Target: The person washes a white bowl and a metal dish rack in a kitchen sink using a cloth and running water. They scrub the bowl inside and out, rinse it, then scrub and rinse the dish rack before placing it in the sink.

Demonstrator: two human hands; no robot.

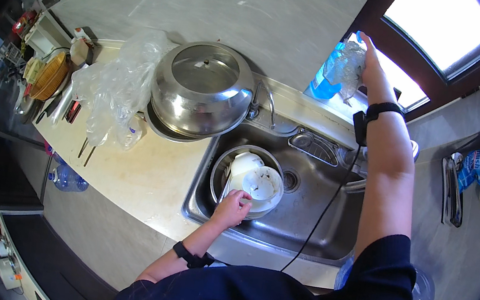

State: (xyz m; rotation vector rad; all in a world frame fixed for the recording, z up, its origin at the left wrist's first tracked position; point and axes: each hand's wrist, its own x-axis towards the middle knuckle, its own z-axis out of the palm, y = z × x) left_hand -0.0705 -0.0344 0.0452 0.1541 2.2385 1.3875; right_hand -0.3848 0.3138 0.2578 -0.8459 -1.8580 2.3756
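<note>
Left hand gripping rim of metal bowl in sink, 6 o'clock side. Right hand extending toward 1 o'clock, fingers closing on crumpled plastic bag.

the left hand was down low, fingers curled over and gripping, its bare forearm running back toward the lower edge with a dark band on the wrist. the right hand was flung high, arm stretched almost straight, fingers closed in a grasp at the top. a dark band sat on that wrist too, a thin cable hanging from it, dark sleeve bunched at the upper arm.
</note>
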